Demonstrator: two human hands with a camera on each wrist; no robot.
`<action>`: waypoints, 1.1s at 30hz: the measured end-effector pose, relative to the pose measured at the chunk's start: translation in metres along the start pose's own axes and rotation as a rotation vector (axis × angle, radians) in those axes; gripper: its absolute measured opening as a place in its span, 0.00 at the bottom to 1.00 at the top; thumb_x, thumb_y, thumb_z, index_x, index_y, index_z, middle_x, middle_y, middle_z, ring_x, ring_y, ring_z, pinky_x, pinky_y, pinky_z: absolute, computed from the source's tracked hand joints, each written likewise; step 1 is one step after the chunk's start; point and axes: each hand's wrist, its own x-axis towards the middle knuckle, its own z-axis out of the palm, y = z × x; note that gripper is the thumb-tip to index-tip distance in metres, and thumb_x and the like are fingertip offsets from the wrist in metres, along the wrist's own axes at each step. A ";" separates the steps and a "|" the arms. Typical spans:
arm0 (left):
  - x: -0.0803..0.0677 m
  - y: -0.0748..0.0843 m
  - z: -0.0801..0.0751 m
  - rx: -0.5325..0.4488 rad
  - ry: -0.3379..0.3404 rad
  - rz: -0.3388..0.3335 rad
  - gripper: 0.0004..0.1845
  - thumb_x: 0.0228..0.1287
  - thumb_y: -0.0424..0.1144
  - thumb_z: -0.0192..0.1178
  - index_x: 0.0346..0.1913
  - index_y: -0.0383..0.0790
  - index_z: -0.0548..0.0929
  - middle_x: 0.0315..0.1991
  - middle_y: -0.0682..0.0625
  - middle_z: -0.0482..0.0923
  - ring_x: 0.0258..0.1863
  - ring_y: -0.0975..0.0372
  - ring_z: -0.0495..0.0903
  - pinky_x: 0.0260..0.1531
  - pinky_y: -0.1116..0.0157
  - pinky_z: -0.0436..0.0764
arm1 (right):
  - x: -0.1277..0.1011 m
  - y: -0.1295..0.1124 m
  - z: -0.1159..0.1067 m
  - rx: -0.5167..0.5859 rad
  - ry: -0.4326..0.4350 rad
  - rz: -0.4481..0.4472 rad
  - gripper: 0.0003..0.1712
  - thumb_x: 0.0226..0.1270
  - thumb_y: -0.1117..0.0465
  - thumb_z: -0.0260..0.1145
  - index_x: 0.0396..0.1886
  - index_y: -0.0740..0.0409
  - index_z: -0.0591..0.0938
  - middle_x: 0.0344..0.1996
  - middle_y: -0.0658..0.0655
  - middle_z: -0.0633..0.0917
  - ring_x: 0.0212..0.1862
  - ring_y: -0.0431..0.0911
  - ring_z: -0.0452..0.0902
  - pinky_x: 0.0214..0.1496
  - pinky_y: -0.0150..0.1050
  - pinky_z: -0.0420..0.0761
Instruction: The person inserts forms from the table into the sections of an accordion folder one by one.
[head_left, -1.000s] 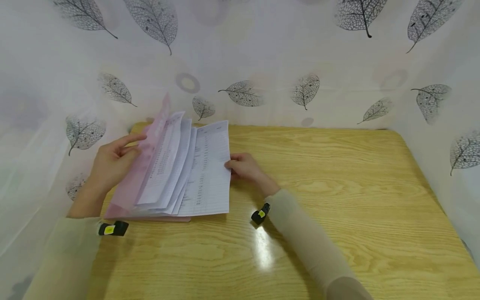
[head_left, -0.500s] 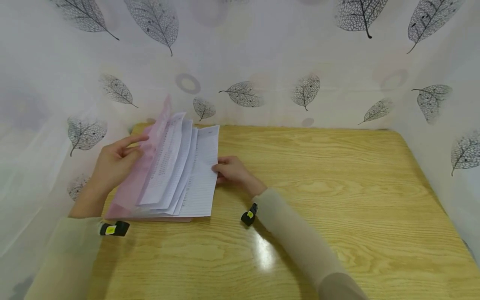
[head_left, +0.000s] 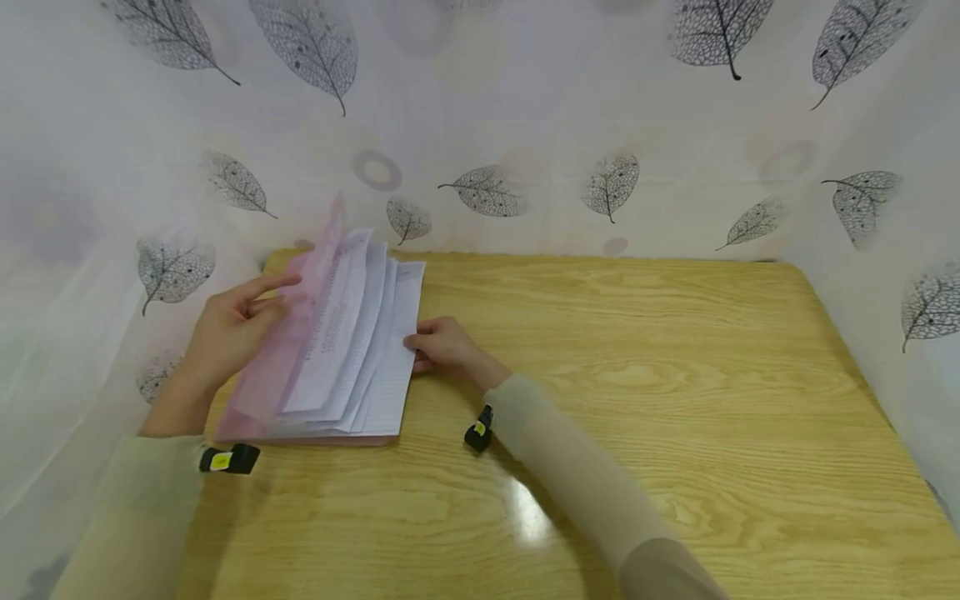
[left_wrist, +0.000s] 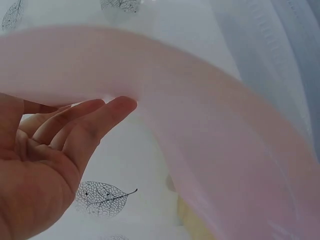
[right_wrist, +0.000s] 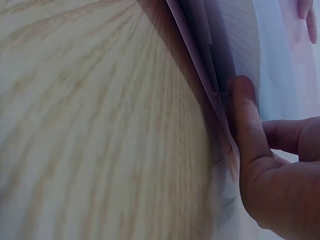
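Observation:
A translucent pink folder (head_left: 262,375) lies at the left of the table, its front cover lifted and leaning left. My left hand (head_left: 232,333) holds this cover by its outer edge; in the left wrist view, fingertips (left_wrist: 122,101) meet the curved pink sheet. Inside, several white printed sheets (head_left: 330,342) stand fanned and slightly bent. The rightmost lined sheet (head_left: 393,358) lies lowest, over the pink back cover. Its right edge is pinched by my right hand (head_left: 444,342), thumb on top. In the right wrist view, that hand (right_wrist: 270,180) is at the paper edges.
The wood-grain table (head_left: 637,375) extends to the right of the folder. A pale curtain (head_left: 540,108) printed with dark leaves hangs behind and along both sides. A black wrist camera (head_left: 480,429) sits at the right cuff, another camera (head_left: 232,458) at the left.
My right hand has moved left, carrying the rightmost sheet further into the folder, so less of it sticks out. The left hand and the lifted cover stay nearly in place.

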 end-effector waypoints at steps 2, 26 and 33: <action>0.000 -0.001 -0.002 -0.015 -0.023 -0.015 0.23 0.78 0.39 0.58 0.71 0.43 0.80 0.35 0.81 0.83 0.45 0.90 0.78 0.37 0.81 0.77 | 0.001 0.000 0.002 0.003 0.002 0.008 0.18 0.77 0.70 0.61 0.60 0.76 0.81 0.40 0.69 0.90 0.28 0.40 0.83 0.32 0.32 0.87; -0.002 -0.005 -0.004 -0.047 -0.023 -0.052 0.24 0.79 0.42 0.59 0.73 0.47 0.79 0.32 0.76 0.86 0.45 0.89 0.79 0.41 0.83 0.76 | 0.005 0.006 -0.002 0.241 0.026 0.035 0.18 0.76 0.73 0.60 0.60 0.81 0.79 0.36 0.70 0.88 0.26 0.46 0.87 0.38 0.41 0.90; -0.002 -0.004 -0.004 -0.044 -0.021 -0.041 0.23 0.79 0.43 0.59 0.73 0.47 0.79 0.34 0.80 0.85 0.45 0.90 0.79 0.42 0.83 0.76 | 0.012 0.007 0.009 0.299 0.039 0.037 0.17 0.75 0.74 0.62 0.59 0.81 0.79 0.24 0.59 0.85 0.22 0.45 0.86 0.31 0.37 0.88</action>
